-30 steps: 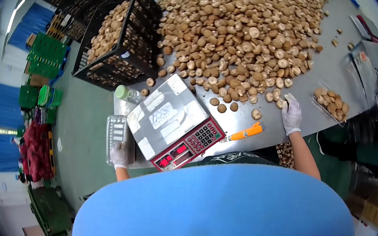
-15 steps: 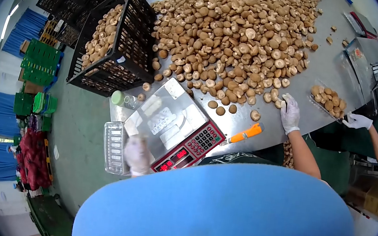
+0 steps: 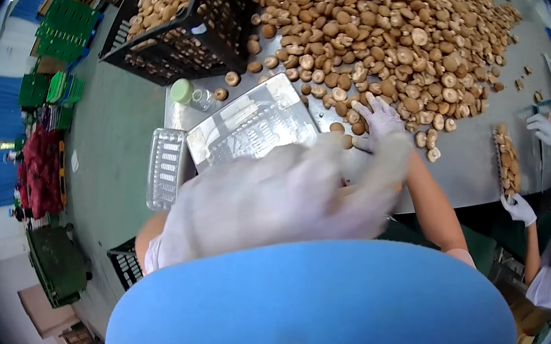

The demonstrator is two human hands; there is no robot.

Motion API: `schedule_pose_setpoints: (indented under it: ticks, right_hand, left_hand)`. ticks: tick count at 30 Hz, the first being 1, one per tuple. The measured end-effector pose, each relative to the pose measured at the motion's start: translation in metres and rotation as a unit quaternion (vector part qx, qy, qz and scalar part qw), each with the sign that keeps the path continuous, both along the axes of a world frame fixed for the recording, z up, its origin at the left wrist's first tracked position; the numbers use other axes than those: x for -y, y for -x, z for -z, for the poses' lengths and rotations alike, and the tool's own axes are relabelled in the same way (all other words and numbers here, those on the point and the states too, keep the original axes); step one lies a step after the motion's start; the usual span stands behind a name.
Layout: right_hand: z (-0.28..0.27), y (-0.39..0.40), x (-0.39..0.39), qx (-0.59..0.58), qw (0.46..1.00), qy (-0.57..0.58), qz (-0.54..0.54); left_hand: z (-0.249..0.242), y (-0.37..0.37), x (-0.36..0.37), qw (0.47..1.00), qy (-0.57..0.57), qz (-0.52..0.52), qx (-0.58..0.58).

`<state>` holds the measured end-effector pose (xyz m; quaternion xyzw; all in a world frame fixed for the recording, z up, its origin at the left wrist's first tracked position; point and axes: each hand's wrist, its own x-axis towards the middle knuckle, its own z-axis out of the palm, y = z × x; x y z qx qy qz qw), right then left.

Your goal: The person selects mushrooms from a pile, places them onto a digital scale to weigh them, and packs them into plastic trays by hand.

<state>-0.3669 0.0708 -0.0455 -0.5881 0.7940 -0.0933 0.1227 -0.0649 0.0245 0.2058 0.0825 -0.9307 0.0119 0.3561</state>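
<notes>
Left hand point(image 3: 273, 192) has swung off the clear box point(image 3: 166, 169), 9 o'clock, now unheld; grip too blurred to tell. Right hand point(image 3: 383, 122) spreads wide at mushrooms point(image 3: 387, 48), 2 o'clock, seemingly clasping none.

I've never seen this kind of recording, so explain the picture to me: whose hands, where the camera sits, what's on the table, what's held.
No machine here: a camera on a person's head looks down at their two gloved hands. The left hand, large and blurred, passes close to the camera; what its grip holds, if anything, can't be told. The right hand has its fingers spread by the near edge of a mushroom pile; nothing held is plain to see.

On the metal table are a metal plate, apparently a scale's, and a lidded jar. A clear tray is beside the plate. At right, a co-worker's hand touches a filled tray.
</notes>
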Motion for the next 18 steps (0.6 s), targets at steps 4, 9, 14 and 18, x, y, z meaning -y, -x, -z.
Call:
schedule_pose_setpoints:
  ticks: [4,9,14,18]
  right_hand:
    - [0.004,0.027,0.019,0.012,0.996,-0.079,-0.033]
    - [0.105,0.05,-0.027,-0.016,0.989,0.145,0.0]
    - [0.082,0.038,-0.03,-0.012,0.986,0.162,0.046]
    - [0.066,0.036,-0.024,-0.027,0.972,0.213,0.093]
  left_hand:
    - [-0.018,0.009,-0.01,0.999,-0.012,0.03,0.023]
    - [-0.033,0.024,-0.005,0.995,-0.035,0.063,0.064]
    - [-0.047,0.046,0.002,0.988,-0.048,0.101,0.103]
    - [-0.059,0.075,0.01,0.98,-0.07,0.126,0.135]
